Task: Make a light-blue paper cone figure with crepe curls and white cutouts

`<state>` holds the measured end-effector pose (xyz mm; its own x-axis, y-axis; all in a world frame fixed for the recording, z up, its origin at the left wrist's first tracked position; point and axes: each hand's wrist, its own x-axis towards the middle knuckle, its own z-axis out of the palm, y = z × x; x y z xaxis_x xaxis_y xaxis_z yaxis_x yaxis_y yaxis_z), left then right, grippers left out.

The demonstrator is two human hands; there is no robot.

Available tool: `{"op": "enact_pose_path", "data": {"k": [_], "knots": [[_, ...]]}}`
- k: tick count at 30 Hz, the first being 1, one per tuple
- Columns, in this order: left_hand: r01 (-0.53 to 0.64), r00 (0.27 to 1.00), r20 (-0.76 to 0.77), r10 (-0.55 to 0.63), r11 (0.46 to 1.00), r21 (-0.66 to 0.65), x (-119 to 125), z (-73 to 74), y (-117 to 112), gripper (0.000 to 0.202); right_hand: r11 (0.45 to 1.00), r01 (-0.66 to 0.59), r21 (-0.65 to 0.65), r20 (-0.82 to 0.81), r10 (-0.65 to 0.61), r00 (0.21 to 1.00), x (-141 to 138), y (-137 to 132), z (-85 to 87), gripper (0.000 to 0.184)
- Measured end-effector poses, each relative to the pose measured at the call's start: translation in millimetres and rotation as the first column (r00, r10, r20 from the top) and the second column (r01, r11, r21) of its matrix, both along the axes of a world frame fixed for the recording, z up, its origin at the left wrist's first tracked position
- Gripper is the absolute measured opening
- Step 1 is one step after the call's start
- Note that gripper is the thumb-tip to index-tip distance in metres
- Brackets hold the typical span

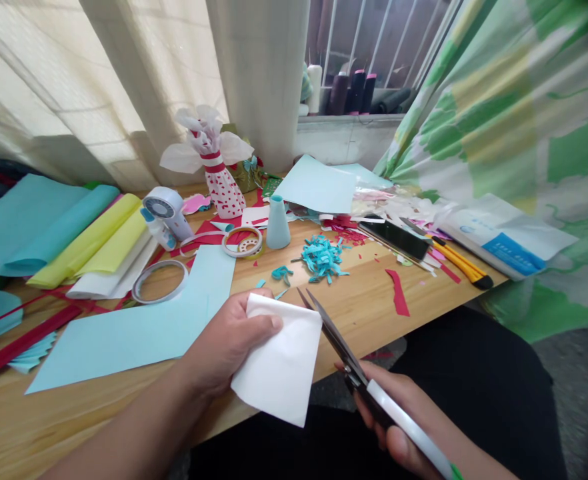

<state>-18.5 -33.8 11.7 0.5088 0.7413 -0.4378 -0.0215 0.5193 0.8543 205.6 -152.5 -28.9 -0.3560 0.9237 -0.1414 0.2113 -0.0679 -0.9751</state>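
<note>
My left hand (229,340) grips a folded white paper sheet (281,363) by its upper left corner, thumb on top. It holds the sheet over the near edge of the wooden table (364,300). My right hand (404,417) is closed around the white handles of a pair of scissors (344,353). The dark blades are slightly apart and point up-left, right beside the paper's right edge near its top corner.
A light blue sheet (139,327) lies by my left hand. Tape rolls (159,281), a tape dispenser (167,212), a blue paper cone (277,223), blue paper shreds (321,257), a phone (393,239), a yellow cutter (457,261) and rolled coloured papers (89,243) crowd the table.
</note>
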Motion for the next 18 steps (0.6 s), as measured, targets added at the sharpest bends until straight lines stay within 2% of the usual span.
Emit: {"op": "enact_pose_path", "data": {"k": [12, 18], "knots": [[0.006, 1.000, 0.016, -0.005, 1.000, -0.015, -0.9, -0.3, 0.4, 0.025, 1.000, 0.008, -0.006, 0.033, -0.008, 0.999, 4.4, 3.2, -4.3, 0.091], [0.018, 1.000, 0.016, -0.017, 1.000, -0.026, -0.8, 1.8, 2.1, 0.027, 0.999, 0.044, -0.031, -0.017, -0.045, 0.999, 7.3, 2.0, -7.6, 0.082]]}}
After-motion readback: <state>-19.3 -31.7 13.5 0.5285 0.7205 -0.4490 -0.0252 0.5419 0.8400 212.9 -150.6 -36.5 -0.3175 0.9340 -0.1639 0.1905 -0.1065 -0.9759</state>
